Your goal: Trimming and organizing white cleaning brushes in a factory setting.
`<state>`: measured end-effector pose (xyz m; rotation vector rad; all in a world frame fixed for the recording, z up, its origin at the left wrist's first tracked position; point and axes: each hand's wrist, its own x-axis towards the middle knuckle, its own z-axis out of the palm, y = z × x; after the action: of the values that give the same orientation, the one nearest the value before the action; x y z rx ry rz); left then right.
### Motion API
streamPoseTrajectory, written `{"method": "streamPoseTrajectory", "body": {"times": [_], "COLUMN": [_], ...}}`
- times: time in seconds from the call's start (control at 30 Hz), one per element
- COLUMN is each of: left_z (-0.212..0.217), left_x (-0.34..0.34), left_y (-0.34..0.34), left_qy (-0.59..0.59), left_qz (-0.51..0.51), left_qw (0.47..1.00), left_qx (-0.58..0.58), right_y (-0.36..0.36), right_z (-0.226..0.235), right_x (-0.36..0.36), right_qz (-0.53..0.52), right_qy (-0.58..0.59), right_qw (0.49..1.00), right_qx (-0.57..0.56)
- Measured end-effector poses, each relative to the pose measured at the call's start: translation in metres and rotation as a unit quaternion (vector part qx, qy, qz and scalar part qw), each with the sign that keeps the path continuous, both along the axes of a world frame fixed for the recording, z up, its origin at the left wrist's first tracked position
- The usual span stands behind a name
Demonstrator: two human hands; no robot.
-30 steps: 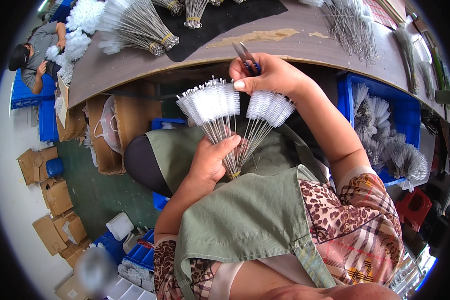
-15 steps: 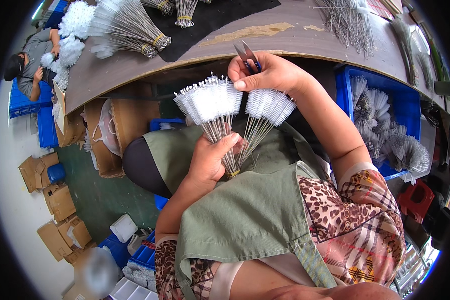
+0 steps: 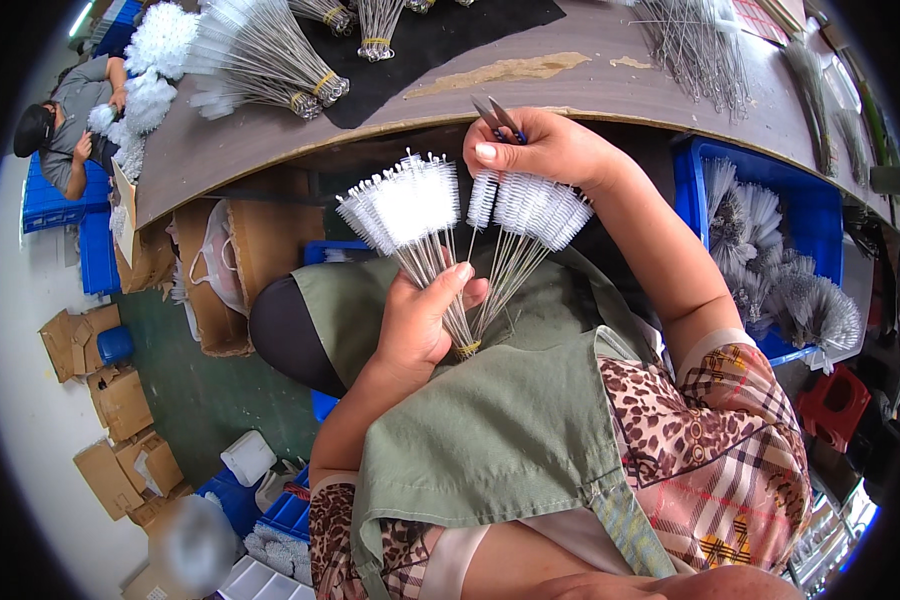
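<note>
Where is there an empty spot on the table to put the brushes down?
The bare brown table between the black mat and the loose wire pile. Bundled brushes crowd the left; the blue bin is full.

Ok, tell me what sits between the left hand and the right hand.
In the head view, the fanned bundle of white-tipped wire brushes fills that stretch: the left hand grips its stems low, the right hand, also holding small scissors, touches the bristle tips.

Head view, steeply downward, close.
</note>
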<state>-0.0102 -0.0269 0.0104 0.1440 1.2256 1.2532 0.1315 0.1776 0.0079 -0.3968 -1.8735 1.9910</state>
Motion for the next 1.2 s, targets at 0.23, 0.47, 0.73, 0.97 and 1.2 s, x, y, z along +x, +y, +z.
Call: {"method": "streamPoseTrajectory", "body": {"times": [0.23,0.47,0.73,0.97,1.2], "left_z": [0.016,0.017,0.000,-0.007,-0.009], "left_x": [0.010,0.007,-0.004,-0.007,-0.003], "left_y": [0.008,0.009,0.008,0.010,0.019], "left_qy": [0.108,0.123,-0.024,-0.064,0.036], "left_qz": [0.007,0.003,0.007,0.027,0.029], "left_qw": [0.992,0.990,0.999,0.995,0.984], "left_qx": [0.072,0.066,0.047,0.069,0.169], "right_y": [0.008,0.008,0.011,-0.038,-0.114], "right_z": [-0.005,-0.005,0.021,0.075,0.042], "right_x": [0.008,0.009,-0.007,0.007,0.012], "right_qz": [-0.023,0.015,-0.096,-0.265,-0.032], "right_qy": [0.035,0.089,-0.034,0.088,0.018], "right_qw": [0.995,0.996,0.984,0.957,0.930], "right_qx": [0.087,-0.013,0.144,0.083,-0.366]}}
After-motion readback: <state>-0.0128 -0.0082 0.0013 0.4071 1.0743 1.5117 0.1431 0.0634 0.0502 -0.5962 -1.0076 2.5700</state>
